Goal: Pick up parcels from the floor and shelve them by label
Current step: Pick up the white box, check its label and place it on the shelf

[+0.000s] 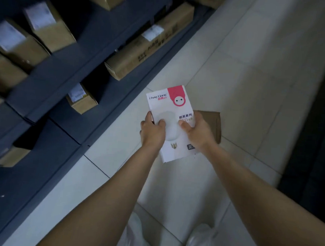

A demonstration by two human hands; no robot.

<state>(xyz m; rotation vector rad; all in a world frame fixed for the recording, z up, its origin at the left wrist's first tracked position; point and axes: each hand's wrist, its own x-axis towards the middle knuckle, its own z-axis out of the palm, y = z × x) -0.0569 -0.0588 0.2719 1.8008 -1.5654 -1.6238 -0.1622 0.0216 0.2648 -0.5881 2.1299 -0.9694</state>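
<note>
I hold a white light-bulb box (170, 108) with a pink socket face and a bulb picture, above the tiled floor. My left hand (151, 131) grips its left edge and my right hand (197, 130) grips its right edge, thumbs on the printed face. A brown cardboard parcel (215, 123) lies on the floor behind the box, partly hidden by my right hand.
A dark blue shelf unit (53, 74) runs along the left, stocked with brown labelled cartons; a long carton (143, 48) sits on a lower level. Pale floor tiles (254, 71) stretch ahead. A dark edge (318, 149) borders the right. My white shoe covers (200, 241) show below.
</note>
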